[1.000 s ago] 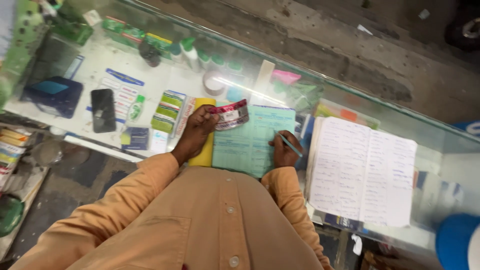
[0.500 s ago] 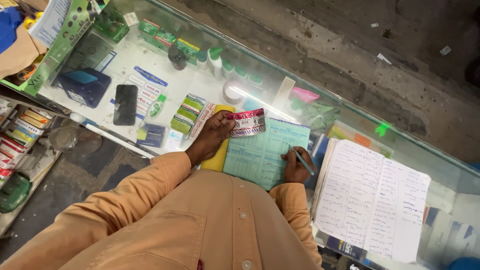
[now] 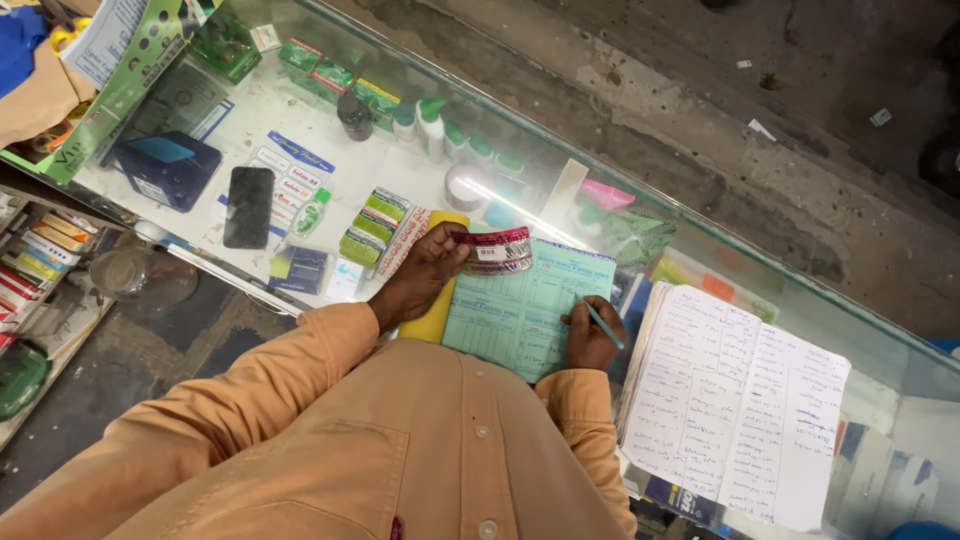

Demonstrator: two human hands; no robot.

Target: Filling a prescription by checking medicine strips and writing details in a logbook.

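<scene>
I stand at a glass counter (image 3: 330, 160) in an orange shirt. My left hand (image 3: 420, 280) holds a small red and white packet (image 3: 493, 250) at the top left corner of a green form pad (image 3: 525, 310). A yellow pad (image 3: 432, 310) lies under the green one at its left edge. My right hand (image 3: 590, 335) grips a light blue pen (image 3: 603, 322), its tip on the right part of the green form.
An open handwritten ledger (image 3: 740, 400) lies to the right. A black phone (image 3: 249, 206) and a dark blue box (image 3: 168, 170) rest on the glass to the left. Green bottles (image 3: 432, 125) and packets show under the glass. Shelves of boxes (image 3: 40, 260) stand at far left.
The view has shifted left and down the counter. My left hand lifted the packet slightly along the pad's top edge. My right hand stays on the form with the pen.
</scene>
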